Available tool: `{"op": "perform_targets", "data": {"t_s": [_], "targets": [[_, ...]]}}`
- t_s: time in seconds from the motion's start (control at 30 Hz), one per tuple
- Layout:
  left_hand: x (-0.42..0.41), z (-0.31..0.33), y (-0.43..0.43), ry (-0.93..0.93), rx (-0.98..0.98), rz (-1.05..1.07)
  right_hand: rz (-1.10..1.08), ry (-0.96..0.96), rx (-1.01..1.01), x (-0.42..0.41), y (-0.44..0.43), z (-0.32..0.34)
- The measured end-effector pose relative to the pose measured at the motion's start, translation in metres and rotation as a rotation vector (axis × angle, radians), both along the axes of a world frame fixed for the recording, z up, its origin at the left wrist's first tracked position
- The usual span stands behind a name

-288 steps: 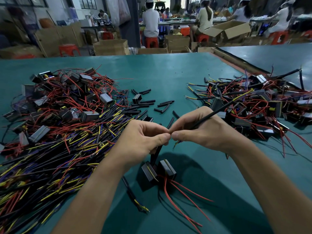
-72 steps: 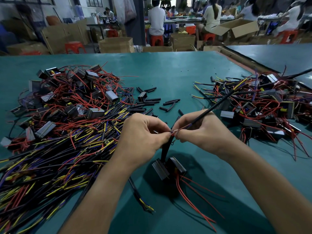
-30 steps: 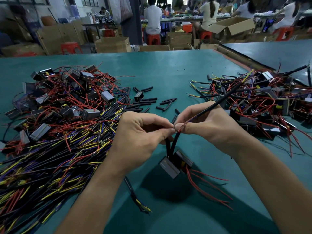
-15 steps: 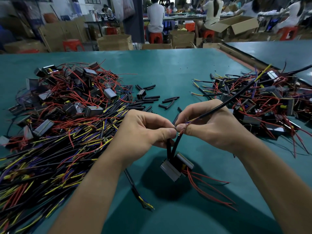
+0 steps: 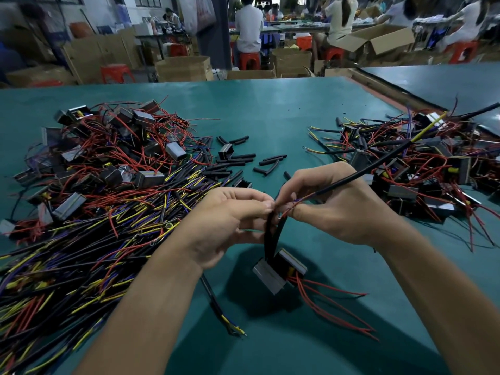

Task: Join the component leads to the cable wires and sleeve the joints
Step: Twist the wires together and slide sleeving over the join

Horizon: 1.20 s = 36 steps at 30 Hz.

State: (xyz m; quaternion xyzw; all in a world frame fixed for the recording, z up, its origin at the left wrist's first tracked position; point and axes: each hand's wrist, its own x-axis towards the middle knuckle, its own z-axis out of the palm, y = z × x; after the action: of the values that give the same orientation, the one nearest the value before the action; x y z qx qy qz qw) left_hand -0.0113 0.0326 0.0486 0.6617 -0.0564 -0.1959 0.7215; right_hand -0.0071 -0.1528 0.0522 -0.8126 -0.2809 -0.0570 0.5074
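Note:
My left hand (image 5: 227,220) and my right hand (image 5: 338,204) meet above the table's middle, fingertips almost touching. My right hand pinches the stripped end of a black cable (image 5: 378,163) that runs up to the right. My left hand pinches thin leads at the top of two black sleeves (image 5: 272,234). Below the sleeves hangs a small metal-cased component (image 5: 278,270) with several red wires (image 5: 332,307) trailing right. The joint itself sits between my fingertips and is mostly hidden.
A big heap of black, yellow and red cables and components (image 5: 94,198) covers the left of the green table (image 5: 270,109). A second heap (image 5: 419,163) lies at the right. Loose black sleeve pieces (image 5: 243,161) lie behind my hands. One cable (image 5: 221,312) lies under my left wrist.
The hanging component has swung and turned slightly under my hands. My fingertips have kept working at the same spot, with the cable tilting a little.

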Motion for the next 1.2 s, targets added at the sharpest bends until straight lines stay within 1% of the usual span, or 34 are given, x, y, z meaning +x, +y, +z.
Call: {"op": "perform_targets", "data": {"t_s": [0.13,0.2,0.3,0.43,0.67,0.77,1.03,1.2], "targets": [[0.002,-0.003,-0.001,0.077,-0.048,-0.006,-0.018,-0.067,-0.077,0.001,0.0,-0.001],[0.002,-0.006,-0.002,0.05,-0.039,0.019,-0.029,-0.075,-0.107,0.003,0.0,-0.001],[0.003,-0.009,-0.003,-0.015,-0.036,0.058,-0.025,-0.067,-0.101,0.003,-0.001,-0.002],[0.002,-0.012,-0.005,-0.076,-0.002,0.084,-0.039,-0.036,-0.094,0.004,-0.001,-0.005],[0.001,-0.011,-0.006,-0.155,0.139,0.056,-0.059,0.004,-0.096,0.007,0.0,-0.009],[0.0,-0.01,-0.006,-0.148,0.166,0.053,-0.06,0.025,-0.089,0.007,0.0,-0.009],[0.0,-0.009,-0.005,-0.109,0.149,0.022,-0.038,0.095,-0.061,0.004,-0.001,-0.007],[-0.001,-0.009,-0.004,-0.122,0.196,-0.007,-0.035,0.143,-0.029,0.005,0.0,-0.007]]}}
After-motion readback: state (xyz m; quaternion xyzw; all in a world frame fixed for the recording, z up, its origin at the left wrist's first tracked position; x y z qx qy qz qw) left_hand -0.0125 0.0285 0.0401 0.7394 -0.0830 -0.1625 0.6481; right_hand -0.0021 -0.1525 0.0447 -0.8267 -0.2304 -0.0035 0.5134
